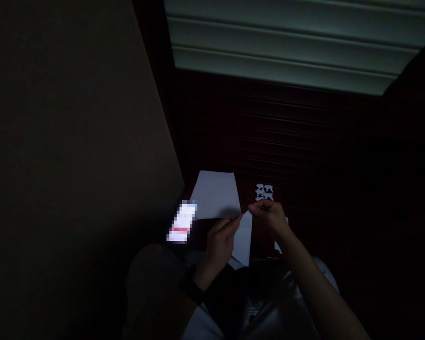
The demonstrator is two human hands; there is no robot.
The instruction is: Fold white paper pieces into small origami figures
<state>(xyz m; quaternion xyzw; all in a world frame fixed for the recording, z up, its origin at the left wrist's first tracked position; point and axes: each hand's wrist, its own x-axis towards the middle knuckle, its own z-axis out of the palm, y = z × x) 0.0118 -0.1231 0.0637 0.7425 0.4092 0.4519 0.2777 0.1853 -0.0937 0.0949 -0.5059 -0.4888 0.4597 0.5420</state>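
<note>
In dim light, my left hand [220, 245] and my right hand [270, 216] both pinch a white sheet of paper [243, 241] held upright between them, above my lap. My left fingers close on its upper left edge, and my right fingers close on its top right corner. A second white sheet [215, 194] lies flat on the dark wooden surface [304, 156] just beyond my left hand. A cluster of several small white folded paper pieces [264, 191] lies just beyond my right hand.
A lit, blurred phone screen [182, 223] lies to the left of the flat sheet. A pale wall [74, 141] fills the left side. Light slatted boards [286, 52] run across the top. Another bit of white paper [277, 246] shows under my right wrist.
</note>
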